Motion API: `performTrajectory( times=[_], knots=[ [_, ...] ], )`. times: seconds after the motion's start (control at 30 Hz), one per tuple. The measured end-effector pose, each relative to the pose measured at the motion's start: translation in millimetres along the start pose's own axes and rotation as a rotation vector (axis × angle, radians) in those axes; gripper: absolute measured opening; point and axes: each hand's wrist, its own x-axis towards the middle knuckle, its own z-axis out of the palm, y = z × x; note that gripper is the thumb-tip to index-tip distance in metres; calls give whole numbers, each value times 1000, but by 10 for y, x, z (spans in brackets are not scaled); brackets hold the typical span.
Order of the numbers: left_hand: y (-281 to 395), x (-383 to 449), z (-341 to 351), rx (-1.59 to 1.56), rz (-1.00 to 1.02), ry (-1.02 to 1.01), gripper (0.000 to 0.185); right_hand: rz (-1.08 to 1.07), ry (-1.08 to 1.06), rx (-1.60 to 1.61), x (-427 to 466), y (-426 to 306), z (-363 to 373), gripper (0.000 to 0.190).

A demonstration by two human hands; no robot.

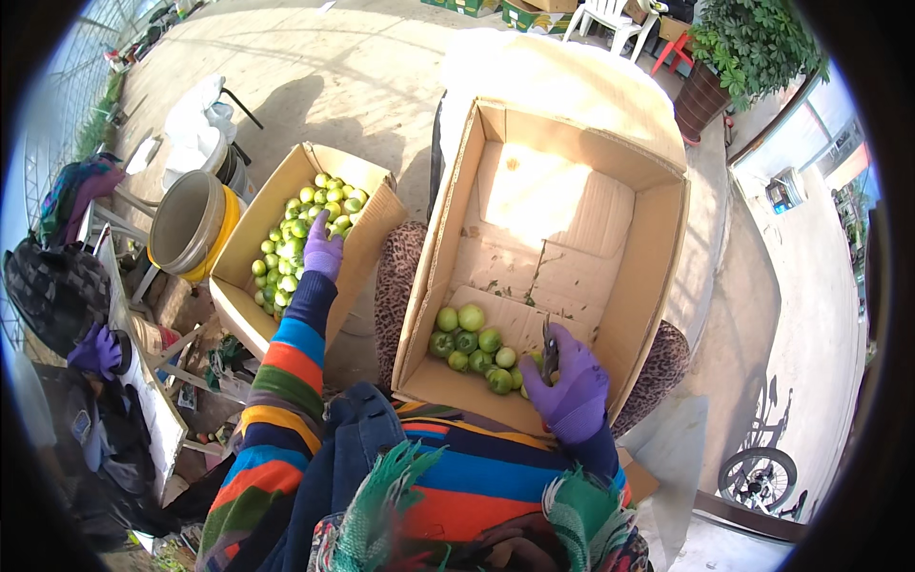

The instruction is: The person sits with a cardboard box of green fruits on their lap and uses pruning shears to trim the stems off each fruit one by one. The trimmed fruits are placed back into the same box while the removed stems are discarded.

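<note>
My left hand [324,250], in a purple glove, reaches into the left cardboard box [364,247] with fingers apart, over and against a heap of green tomatoes [289,247]. Its palm side is hidden. In front of my body, a larger cardboard box [443,286] stands between my knees. My right hand [572,386], gloved in the same purple, is shut on small dark pruning snips [550,350], their blades pointing away from me. Beside that hand, several green tomatoes [466,342] are grouped in the near left corner of the larger box. My right hand partly covers the rightmost ones.
Nested buckets [187,218] stand left of the tomato box. A board [146,400] holds bags, with a spare purple glove [96,352] nearby. Leaf scraps [529,297] lie in the larger box. A potted plant [704,100] and white chair [615,21] stand farther off.
</note>
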Motion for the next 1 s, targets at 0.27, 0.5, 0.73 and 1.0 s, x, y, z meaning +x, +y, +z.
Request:
performTrajectory(
  times=[0.27,0.5,0.73,1.0],
  knots=[
    [890,-380,73,-100,320,101,48,34,55,67,-5,23,22,56],
    [2825,-1581,16,11,1023,-360,20,132,214,240,-38,5,-2,56],
    [2155,-2109,1012,899,1123,-918,24,88,200,219,-32,40,-29,58],
    [2238,-2208,1190,1116,993,-992,21,89,111,189,-25,8,-88,59]
  ],
)
